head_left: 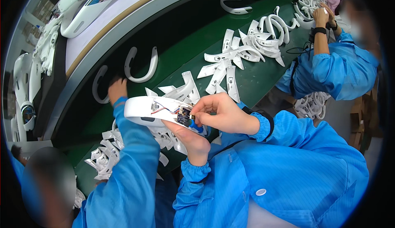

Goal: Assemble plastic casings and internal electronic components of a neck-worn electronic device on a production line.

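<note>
A white curved plastic housing [135, 106] is held up in front of me, its open side facing upward. Inside it are a small dark circuit board [182, 116], thin red and blue wires [161, 111] and a blue part near its right end. My left hand [191, 141] supports the housing from below, with the fingers mostly hidden behind it. Over the board, my right hand [222, 112] pinches thumb and forefinger together at the board's right edge. Whatever lies between those fingertips is too small to make out.
Piles of white curved shells [220, 74] cover parts of the green bench [193, 59]. U-shaped pieces [142, 78] lie on the dark green strip beyond. On my left a co-worker's sleeve [135, 158] reaches across close to the housing; another co-worker [337, 69] works at right.
</note>
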Motion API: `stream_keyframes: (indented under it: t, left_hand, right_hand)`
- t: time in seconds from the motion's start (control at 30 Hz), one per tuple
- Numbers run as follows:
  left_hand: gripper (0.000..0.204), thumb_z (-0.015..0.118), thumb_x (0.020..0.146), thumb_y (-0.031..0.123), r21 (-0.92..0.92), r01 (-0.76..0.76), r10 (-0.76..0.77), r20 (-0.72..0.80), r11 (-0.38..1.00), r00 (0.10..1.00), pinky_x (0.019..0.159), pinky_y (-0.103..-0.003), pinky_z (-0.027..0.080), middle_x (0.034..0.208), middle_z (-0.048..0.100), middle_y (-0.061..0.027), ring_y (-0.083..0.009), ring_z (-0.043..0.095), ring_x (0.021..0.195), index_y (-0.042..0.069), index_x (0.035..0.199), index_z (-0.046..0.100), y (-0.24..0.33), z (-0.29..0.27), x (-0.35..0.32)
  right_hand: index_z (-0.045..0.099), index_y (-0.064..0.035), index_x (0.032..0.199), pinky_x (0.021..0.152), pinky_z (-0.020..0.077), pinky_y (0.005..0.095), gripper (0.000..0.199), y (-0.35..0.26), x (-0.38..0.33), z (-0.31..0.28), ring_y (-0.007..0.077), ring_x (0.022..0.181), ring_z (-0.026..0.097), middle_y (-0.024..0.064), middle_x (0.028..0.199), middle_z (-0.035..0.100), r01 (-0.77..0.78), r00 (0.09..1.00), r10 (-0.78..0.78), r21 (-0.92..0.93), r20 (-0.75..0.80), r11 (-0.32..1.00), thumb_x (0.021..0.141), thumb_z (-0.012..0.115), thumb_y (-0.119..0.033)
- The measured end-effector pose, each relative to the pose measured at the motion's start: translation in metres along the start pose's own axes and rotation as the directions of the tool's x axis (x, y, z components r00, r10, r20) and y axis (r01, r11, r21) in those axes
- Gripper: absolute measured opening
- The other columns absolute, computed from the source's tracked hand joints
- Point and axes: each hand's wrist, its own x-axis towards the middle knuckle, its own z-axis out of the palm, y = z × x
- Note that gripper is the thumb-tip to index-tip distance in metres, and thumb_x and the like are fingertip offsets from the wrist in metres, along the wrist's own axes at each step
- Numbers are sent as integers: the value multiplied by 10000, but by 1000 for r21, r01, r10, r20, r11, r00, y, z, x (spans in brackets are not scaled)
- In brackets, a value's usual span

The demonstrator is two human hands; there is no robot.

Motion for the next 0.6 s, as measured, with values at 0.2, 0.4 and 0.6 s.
stream_keyframes:
  t: [0.2,0.4,0.6]
  left_hand:
    - [865,210,855,680,-598,316,-427,-47,736,903,827,-303,387,1166,415,-142,-185,463,981,22,1399,70,161,-44,-1]
    - [895,205,842,701,-547,280,-403,-118,789,907,846,-317,391,1171,414,-143,-194,470,990,21,1401,45,160,-38,-1]
    - [931,225,822,725,-581,293,-430,-110,759,896,799,-307,416,1154,432,-154,-191,495,941,20,1399,34,160,-49,-5]
  right_hand:
    - [607,78,891,611,497,223,144,-5,-3,17,106,663,612,104,771,646,-67,995,60,83,86,994,800,601,-33]
    - [605,77,896,624,495,223,142,8,-4,18,116,680,617,102,778,643,-3,999,2,18,48,1000,797,595,-24]
    - [599,77,908,635,500,230,132,-2,-3,21,117,672,609,105,788,642,-87,986,64,141,156,986,808,589,-8]
